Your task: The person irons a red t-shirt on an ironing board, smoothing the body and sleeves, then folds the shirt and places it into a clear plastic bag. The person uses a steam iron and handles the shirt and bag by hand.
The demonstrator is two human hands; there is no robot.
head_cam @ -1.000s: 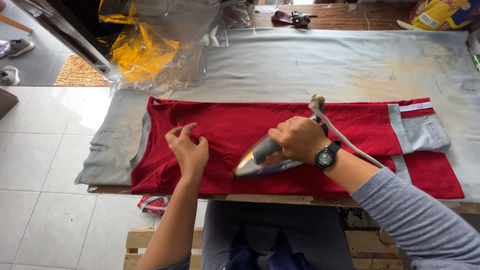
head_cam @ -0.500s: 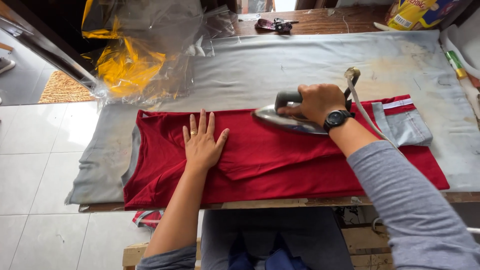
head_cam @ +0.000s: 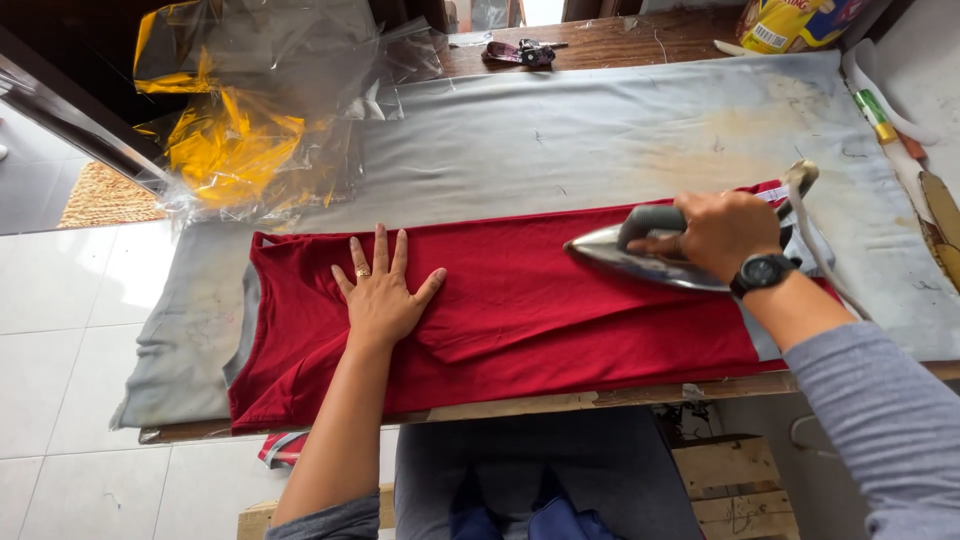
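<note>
Fingers: L hand (head_cam: 382, 295) splayed flat on red garment (head_cam: 520, 320); R hand (head_cam: 722, 232) gripping iron (head_cam: 640, 255).

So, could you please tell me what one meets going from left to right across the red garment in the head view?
Grey trim of the red garment → left hand, flat on the cloth → iron → right hand on the iron's handle → wristwatch.

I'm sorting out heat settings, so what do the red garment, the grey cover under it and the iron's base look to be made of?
Red garment: soft matte knit, probably cotton or a blend; it folds and creases limply. Grey cover: thin woven cloth, dull, with brownish stains. Iron: polished metal base, mirror-like sheen, with a dark, likely plastic handle gripped by the right hand. The left hand lies flat on the garment.
</note>
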